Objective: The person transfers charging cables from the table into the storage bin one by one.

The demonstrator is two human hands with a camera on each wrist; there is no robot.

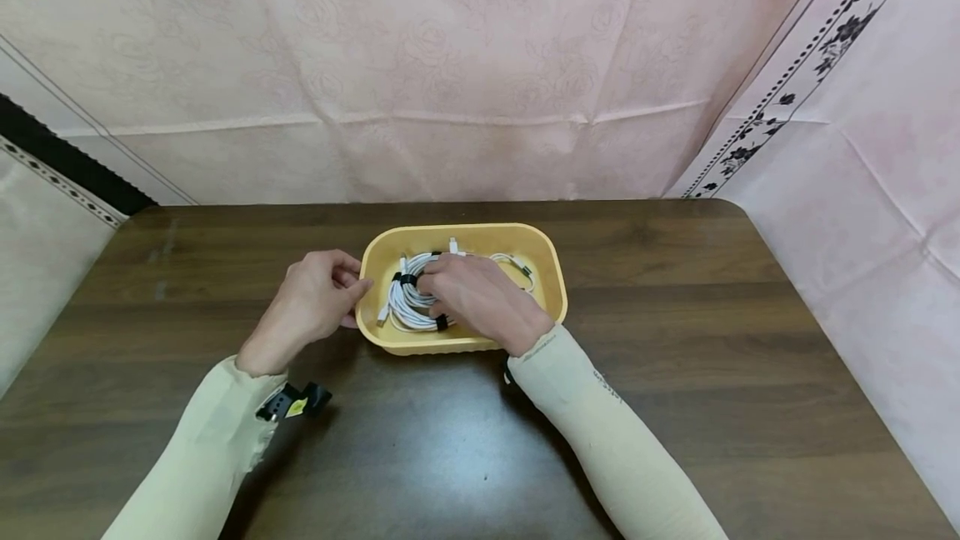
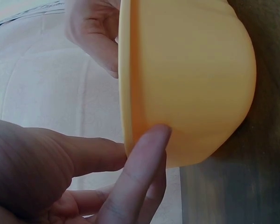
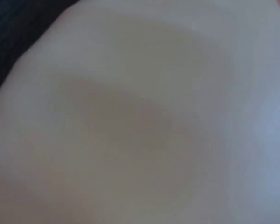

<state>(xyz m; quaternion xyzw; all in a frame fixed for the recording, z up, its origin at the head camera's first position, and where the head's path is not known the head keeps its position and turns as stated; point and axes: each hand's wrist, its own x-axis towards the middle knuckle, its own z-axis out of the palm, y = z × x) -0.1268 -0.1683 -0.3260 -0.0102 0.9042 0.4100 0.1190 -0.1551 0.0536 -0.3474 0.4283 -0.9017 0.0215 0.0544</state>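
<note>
A yellow plastic tub [image 1: 471, 345] sits on the table with white cables in it. The largest is a coiled white cable [image 1: 408, 307] bound with black straps, in the tub's left half. My left hand [image 1: 318, 294] pinches the tub's left rim, the thumb at the edge and the index finger [image 2: 149, 144] against the outer wall. From the right, my right hand [image 1: 483, 294] reaches into the tub, its curled fingers gripping the coil's right side; the fingertips are partly hidden. The right wrist view shows only a blurred pale surface.
A thinner white cable [image 1: 517, 261] with a small dark band lies in the tub's right half. The brown wooden table [image 1: 675, 332] extends all round the tub. Pale patterned cloth [image 1: 450, 65] hangs behind its back edge, with more cloth at both sides.
</note>
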